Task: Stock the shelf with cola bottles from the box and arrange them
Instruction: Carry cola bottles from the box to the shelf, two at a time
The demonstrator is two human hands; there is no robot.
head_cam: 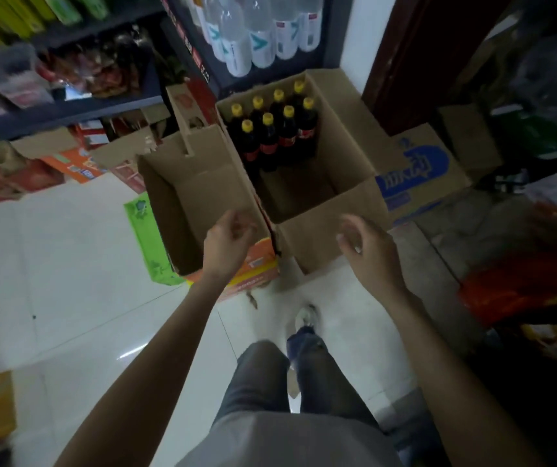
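Dark metal shelving point(68, 111) spans the far left, holding clear water bottles point(260, 32); no cola is visible on it. Brown open cardboard box point(337, 197) stands on the floor at centre, its near half bare. Eight yellow-capped dark cola bottles point(272, 136) remain at its far end. Left hand point(228, 239) and right hand point(369, 249) hover near the box, fingers loosely curled, holding nothing.

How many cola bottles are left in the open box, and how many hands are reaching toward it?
Cola bottles, yellow caps, in the open cardboard box: 8
Hands, left hand and right hand, both holding nothing: 2
Total: 10
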